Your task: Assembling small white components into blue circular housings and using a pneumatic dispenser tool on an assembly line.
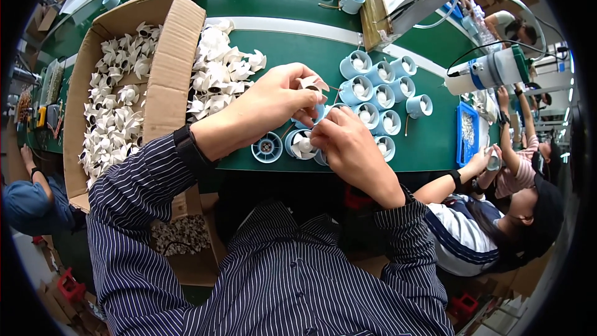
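Note:
My left hand (pixel 281 94) is closed with thumb and fingers around a white fan impeller (pixel 313 84), holding it above the bench. Close beside it, my right hand (pixel 349 144) has its fingers pinched together; whatever is in them is hidden. Beneath both hands stand light blue round housings, partly covered. One housing (pixel 267 147) shows its spoked inside and has no impeller in it. Next to it, a white impeller (pixel 303 144) sits in another housing by my right fingertips. To the right, several blue housings (pixel 387 96) hold white impellers, some with thin wires sticking out.
A cardboard box (pixel 174 68) of white impellers stands at left, with a loose impeller pile (pixel 217 74) beside it on the green bench (pixel 286 46). A metal post (pixel 429 3) and hanging electric screwdriver (pixel 488 71) are at right, near a blue tray (pixel 461 149) and co-workers.

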